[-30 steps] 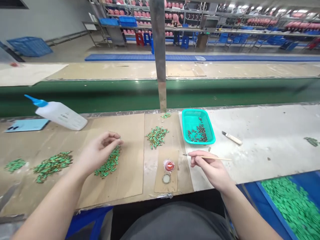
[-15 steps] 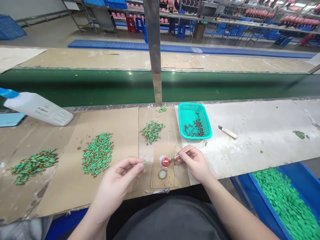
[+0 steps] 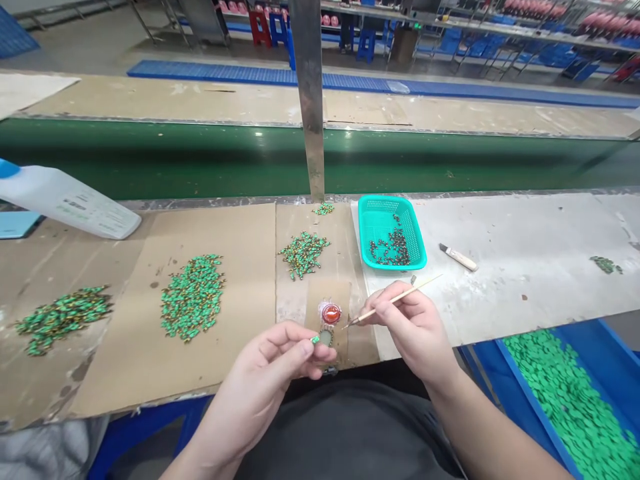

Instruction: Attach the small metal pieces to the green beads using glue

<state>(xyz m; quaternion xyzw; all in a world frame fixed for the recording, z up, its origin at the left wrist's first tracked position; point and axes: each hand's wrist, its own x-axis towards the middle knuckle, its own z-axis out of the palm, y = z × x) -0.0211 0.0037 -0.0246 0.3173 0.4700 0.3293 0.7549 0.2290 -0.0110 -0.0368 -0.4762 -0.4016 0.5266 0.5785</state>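
My left hand (image 3: 280, 360) pinches a small green bead-like piece (image 3: 315, 339) between thumb and fingertips. In my right hand (image 3: 413, 327) is a thin paintbrush (image 3: 387, 305), its dark tip pointing left and down, a short way from the green piece. Just beyond the fingers lies a small round pot of red paint (image 3: 331, 313) on a cardboard piece (image 3: 327, 291). A pale round disc with a beaded rim (image 3: 326, 337) sits nearer me, partly hidden by my left hand. Green and gold pieces lie in a small pile (image 3: 304, 255) past the pot.
Larger piles of green and gold pieces (image 3: 193, 298) (image 3: 65, 319) lie left. A teal basket (image 3: 367, 257) holds small dark pieces. To its right lies a knife (image 3: 459, 257). A white bottle (image 3: 75, 203) leans at left. A metal post (image 3: 311, 107) rises behind; a blue bin (image 3: 537, 407) holds green discs.
The brush tip has left the red paint pot and moved toward me. My left hand has come right with the green piece, now beside the beaded disc.
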